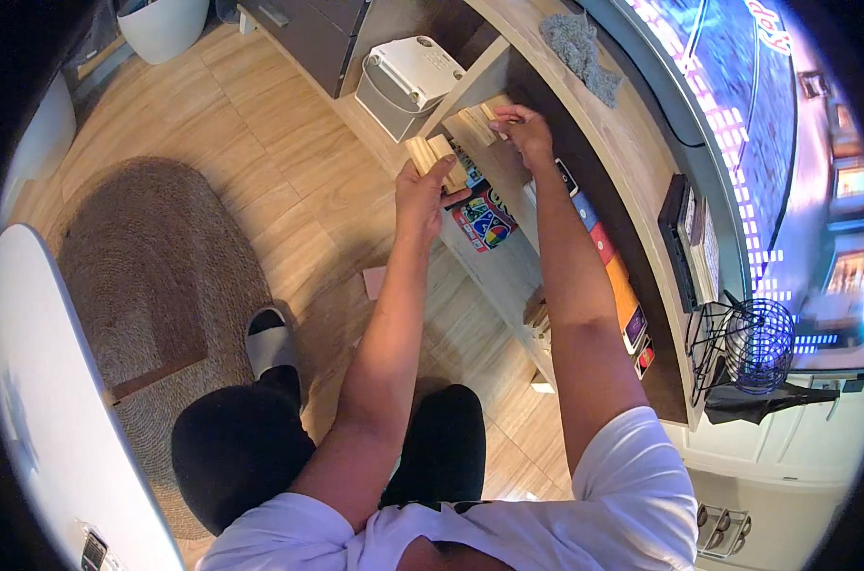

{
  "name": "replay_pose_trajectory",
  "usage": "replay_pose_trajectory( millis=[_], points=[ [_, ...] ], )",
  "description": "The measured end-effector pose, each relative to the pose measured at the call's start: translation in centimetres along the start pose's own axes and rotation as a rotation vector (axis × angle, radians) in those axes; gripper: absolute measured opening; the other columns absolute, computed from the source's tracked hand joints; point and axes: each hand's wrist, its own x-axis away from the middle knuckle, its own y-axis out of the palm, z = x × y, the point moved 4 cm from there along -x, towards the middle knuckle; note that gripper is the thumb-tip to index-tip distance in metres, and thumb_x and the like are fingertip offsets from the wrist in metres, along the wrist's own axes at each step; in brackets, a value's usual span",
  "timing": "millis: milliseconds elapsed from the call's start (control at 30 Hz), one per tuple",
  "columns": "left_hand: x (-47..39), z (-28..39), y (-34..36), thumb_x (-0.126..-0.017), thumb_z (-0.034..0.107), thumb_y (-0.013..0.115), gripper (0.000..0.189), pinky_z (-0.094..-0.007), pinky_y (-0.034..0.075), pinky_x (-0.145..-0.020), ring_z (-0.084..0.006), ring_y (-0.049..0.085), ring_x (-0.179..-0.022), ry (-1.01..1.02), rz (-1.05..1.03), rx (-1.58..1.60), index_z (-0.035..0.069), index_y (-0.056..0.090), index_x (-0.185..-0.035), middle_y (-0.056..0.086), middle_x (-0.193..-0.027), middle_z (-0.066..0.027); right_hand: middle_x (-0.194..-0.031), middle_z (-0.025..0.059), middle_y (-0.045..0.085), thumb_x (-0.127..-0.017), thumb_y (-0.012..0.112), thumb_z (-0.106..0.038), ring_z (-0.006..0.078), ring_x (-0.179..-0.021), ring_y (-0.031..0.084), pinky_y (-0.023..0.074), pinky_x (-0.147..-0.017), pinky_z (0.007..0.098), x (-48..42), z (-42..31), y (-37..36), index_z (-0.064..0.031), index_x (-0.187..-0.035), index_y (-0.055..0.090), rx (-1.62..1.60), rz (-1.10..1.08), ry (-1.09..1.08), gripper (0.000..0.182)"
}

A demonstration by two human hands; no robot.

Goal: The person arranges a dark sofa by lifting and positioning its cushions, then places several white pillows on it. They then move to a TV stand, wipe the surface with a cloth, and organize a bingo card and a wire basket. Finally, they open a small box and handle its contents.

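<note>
My left hand [429, 191] holds light wooden blocks [432, 158] in front of the shelf of a TV cabinet. Farther right, my right hand [523, 132] has its fingertips on a small wooden piece [490, 110] inside the shelf compartment. More wooden blocks [474, 125] lie beside its fingers. A colourful Uno game box [487, 221] sits on the lower shelf below my left hand. How the blocks are stacked in my left hand is partly hidden by its fingers.
A white and grey lidded box [410, 75] stands in the compartment to the left. Boxes and a phone [567, 178] lie under my right forearm. A grey cloth [578, 53] and a wire cage [759, 346] rest on the cabinet top, near a lit television [753, 143].
</note>
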Motion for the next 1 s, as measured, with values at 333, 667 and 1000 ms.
replay_pose_trajectory(
  millis=[333, 667, 1000],
  points=[
    [-0.8, 0.4, -0.1, -0.078, 0.006, 0.056, 0.02, -0.0406, 0.055, -0.063, -0.023, 0.06, -0.077, 0.035, 0.066, -0.038, 0.001, 0.052, -0.097, 0.059, -0.087, -0.0101, -0.082, 0.0034, 0.061, -0.056, 0.079, -0.027, 0.0116, -0.071, 0.056, 0.0454, -0.066, 0.0262, 4.2, -3.9, 1.9, -0.0131, -0.098, 0.064, 0.34, 0.093, -0.145, 0.046],
    [-1.0, 0.8, 1.1, -0.079, 0.001, 0.054, 0.023, -0.0417, 0.054, -0.07, -0.0228, 0.06, -0.081, 0.036, -0.132, 0.099, 0.001, 0.052, -0.101, 0.058, -0.093, -0.0111, -0.077, 0.004, 0.062, -0.065, 0.074, -0.022, 0.0097, -0.068, 0.056, 0.0454, -0.06, 0.0232, 7.7, -6.6, 2.3, -0.005, -0.092, 0.065, 0.118, -0.03, -0.093, 0.034],
    [-1.2, -0.6, 2.2, -0.075, -0.005, 0.056, 0.03, -0.033, 0.055, -0.065, -0.0196, 0.06, -0.077, 0.041, -0.143, 0.062, 0.004, 0.049, -0.103, 0.058, -0.091, -0.0078, -0.076, 0.0023, 0.062, -0.07, 0.07, -0.018, 0.0108, -0.064, 0.058, 0.0474, -0.057, 0.0217, 7.5, -5.4, 1.3, -0.0053, -0.09, 0.063, -0.103, -0.179, 0.134, 0.025]
  ],
)
